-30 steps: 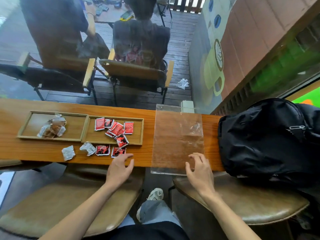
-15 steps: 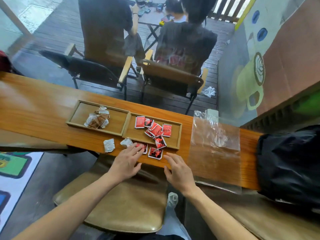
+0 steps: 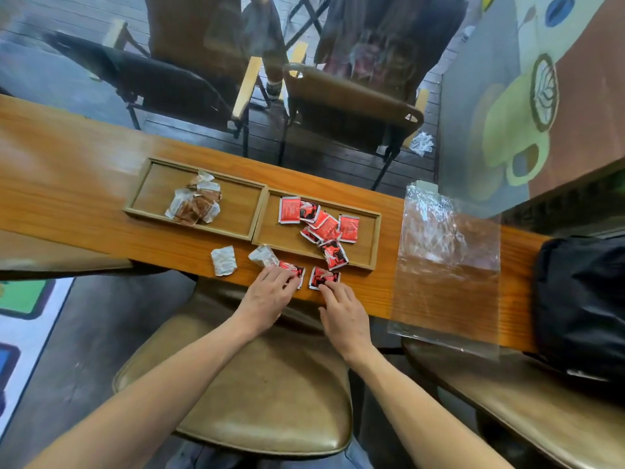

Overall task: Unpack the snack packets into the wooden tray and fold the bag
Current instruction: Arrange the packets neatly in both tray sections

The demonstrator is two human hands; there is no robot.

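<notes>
Two wooden trays sit side by side on the counter. The left tray (image 3: 142, 187) holds several clear packets with brown contents (image 3: 194, 204). Several red packets (image 3: 321, 225) lie in the right tray (image 3: 373, 242). In front of the trays, on the counter, are two white packets (image 3: 223, 260) (image 3: 263, 255) and two red ones. My left hand (image 3: 270, 296) rests its fingers on one red packet (image 3: 294, 269). With its fingertips, my right hand (image 3: 345, 316) touches the other red packet (image 3: 323, 276). The clear plastic bag (image 3: 446, 265) lies flat to the right.
A black backpack (image 3: 581, 306) sits on the counter's right end beside the bag. Brown padded stools (image 3: 253, 401) stand under the counter's near edge. Beyond the glass, people sit on chairs (image 3: 351, 106).
My right hand left the plastic bag and moved left onto a loose red packet. My left hand slid forward onto the other red packet. The bag stays flat.
</notes>
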